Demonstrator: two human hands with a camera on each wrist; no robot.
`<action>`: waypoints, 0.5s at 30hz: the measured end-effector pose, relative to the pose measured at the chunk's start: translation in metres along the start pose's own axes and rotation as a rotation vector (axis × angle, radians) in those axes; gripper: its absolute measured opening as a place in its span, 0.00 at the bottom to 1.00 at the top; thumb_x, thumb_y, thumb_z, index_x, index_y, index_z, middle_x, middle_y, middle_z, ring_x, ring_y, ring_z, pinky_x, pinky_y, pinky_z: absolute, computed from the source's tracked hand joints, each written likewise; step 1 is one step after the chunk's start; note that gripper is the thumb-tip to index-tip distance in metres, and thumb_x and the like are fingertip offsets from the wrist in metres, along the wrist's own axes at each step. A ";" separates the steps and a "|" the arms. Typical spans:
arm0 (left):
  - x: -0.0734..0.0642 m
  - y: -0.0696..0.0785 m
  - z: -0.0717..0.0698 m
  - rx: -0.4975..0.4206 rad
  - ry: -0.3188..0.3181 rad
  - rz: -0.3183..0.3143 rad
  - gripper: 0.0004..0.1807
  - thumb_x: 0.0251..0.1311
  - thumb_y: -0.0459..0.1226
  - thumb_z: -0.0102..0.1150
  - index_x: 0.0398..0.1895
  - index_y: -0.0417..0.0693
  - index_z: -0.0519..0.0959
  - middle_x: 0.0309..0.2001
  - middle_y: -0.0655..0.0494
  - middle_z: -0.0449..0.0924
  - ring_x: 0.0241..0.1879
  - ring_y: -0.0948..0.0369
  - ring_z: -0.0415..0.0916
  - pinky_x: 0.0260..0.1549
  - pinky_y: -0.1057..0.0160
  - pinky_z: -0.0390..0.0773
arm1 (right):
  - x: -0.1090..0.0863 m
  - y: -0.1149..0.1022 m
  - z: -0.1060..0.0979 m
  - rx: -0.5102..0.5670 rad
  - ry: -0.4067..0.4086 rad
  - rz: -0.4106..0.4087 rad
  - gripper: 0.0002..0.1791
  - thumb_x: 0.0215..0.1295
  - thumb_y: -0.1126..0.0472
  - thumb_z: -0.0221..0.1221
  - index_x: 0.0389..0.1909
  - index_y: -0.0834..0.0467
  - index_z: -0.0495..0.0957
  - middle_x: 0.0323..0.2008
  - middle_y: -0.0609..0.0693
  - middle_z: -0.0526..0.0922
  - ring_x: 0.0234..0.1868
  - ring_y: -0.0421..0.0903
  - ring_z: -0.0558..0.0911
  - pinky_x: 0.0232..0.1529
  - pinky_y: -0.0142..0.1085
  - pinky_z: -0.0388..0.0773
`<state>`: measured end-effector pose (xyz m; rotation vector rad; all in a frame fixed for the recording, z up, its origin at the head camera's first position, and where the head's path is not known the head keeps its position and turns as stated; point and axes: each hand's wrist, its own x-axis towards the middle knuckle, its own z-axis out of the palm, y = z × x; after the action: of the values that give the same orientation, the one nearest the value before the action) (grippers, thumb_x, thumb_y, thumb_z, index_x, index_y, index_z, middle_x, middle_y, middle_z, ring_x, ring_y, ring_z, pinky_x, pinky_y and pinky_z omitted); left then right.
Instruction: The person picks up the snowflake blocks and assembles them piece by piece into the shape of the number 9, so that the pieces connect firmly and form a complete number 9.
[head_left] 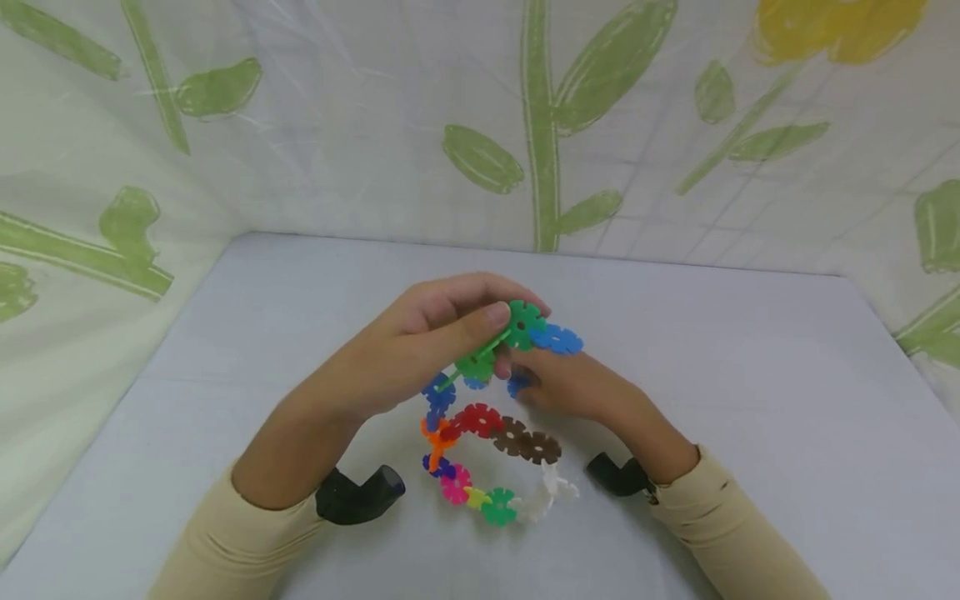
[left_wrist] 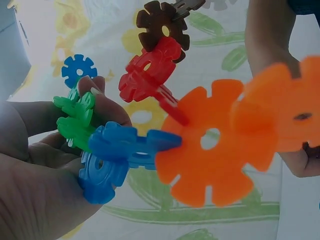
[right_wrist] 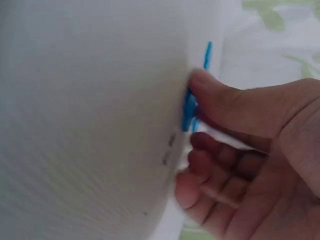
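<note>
My left hand (head_left: pixel 416 342) holds up a linked chain of notched plastic flower discs, its thumb and fingers gripping green discs (head_left: pixel 474 364). A blue disc (head_left: pixel 558 339) sticks out at the chain's end. From the grip hang blue, orange (left_wrist: pixel 210 142), red (head_left: pixel 477 419), brown (head_left: pixel 538 448), white, green, yellow and pink discs, curving into a loop. Behind and below the left hand, my right hand (head_left: pixel 562 385) reaches low over the table. Its thumb and fingers pinch blue discs (right_wrist: pixel 189 111), seen nearly edge-on in the right wrist view.
Under the hands spreads a white table (head_left: pixel 322 283). Behind it hangs a pale curtain (head_left: pixel 375 125) with green leaves and a yellow flower. A black wrist mount (head_left: pixel 360 496) sits at the left cuff, another black mount (head_left: pixel 618 473) at the right.
</note>
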<state>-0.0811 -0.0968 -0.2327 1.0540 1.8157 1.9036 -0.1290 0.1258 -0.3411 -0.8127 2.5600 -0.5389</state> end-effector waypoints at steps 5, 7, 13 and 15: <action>0.000 0.000 -0.001 0.041 0.032 -0.005 0.16 0.76 0.30 0.44 0.59 0.36 0.77 0.39 0.46 0.80 0.36 0.47 0.76 0.34 0.58 0.78 | -0.004 0.004 -0.008 0.051 0.012 0.002 0.09 0.66 0.61 0.66 0.36 0.55 0.73 0.29 0.46 0.74 0.31 0.44 0.75 0.33 0.36 0.76; 0.000 0.000 -0.001 0.064 0.056 -0.007 0.16 0.76 0.31 0.45 0.59 0.37 0.78 0.39 0.47 0.80 0.37 0.47 0.77 0.33 0.59 0.78 | -0.009 0.002 -0.016 0.109 0.059 -0.022 0.07 0.69 0.61 0.63 0.36 0.55 0.73 0.27 0.46 0.76 0.28 0.43 0.76 0.32 0.36 0.77; 0.002 -0.003 -0.002 0.099 0.125 0.013 0.15 0.75 0.32 0.47 0.58 0.37 0.78 0.38 0.48 0.80 0.36 0.47 0.76 0.32 0.59 0.78 | -0.046 -0.016 -0.053 0.377 0.432 -0.314 0.11 0.70 0.74 0.56 0.49 0.61 0.69 0.30 0.47 0.81 0.26 0.45 0.78 0.28 0.36 0.80; 0.002 -0.003 -0.003 0.108 0.151 0.005 0.15 0.76 0.33 0.47 0.58 0.39 0.79 0.40 0.48 0.81 0.36 0.48 0.77 0.33 0.58 0.79 | -0.062 -0.024 -0.061 0.388 0.562 -0.441 0.16 0.66 0.80 0.55 0.52 0.65 0.69 0.31 0.48 0.81 0.26 0.44 0.78 0.29 0.34 0.79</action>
<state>-0.0848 -0.0969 -0.2346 0.9729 2.0206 1.9547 -0.1012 0.1599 -0.2629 -1.2138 2.5922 -1.5365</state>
